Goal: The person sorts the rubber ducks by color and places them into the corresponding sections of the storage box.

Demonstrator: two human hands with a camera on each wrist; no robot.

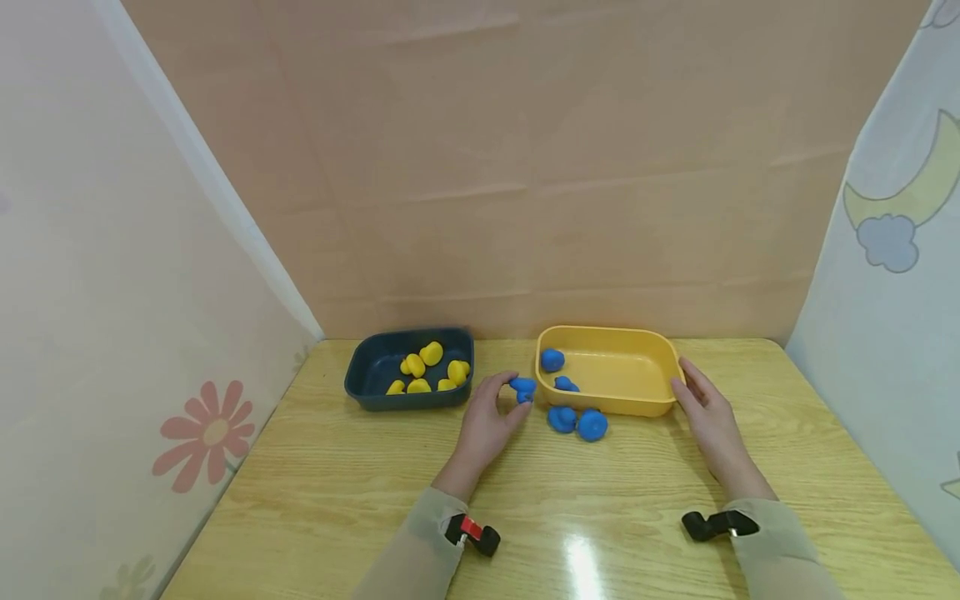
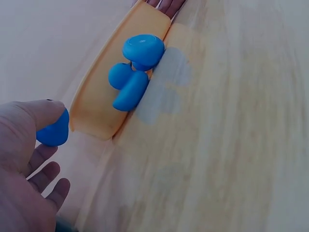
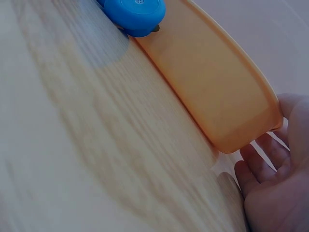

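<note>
My left hand (image 1: 491, 417) pinches a small blue duck (image 1: 522, 388) between thumb and fingers, just left of the yellow tray (image 1: 652, 407); the same duck (image 2: 53, 131) shows under my thumb in the left wrist view. Two more blue ducks (image 1: 577, 422) lie on the table against the tray's front wall, and two blue ducks (image 1: 555, 367) sit inside it. My right hand (image 1: 701, 408) rests with straight fingers against the tray's right end (image 3: 251, 130). A dark blue tray (image 1: 367, 396) on the left holds several yellow ducks (image 1: 431, 367).
The wooden table (image 1: 337, 492) is boxed in by a cardboard back wall (image 1: 525, 167) and fabric side panels (image 1: 112, 292). Black wrist camera mounts (image 1: 472, 533) sit near the front edge.
</note>
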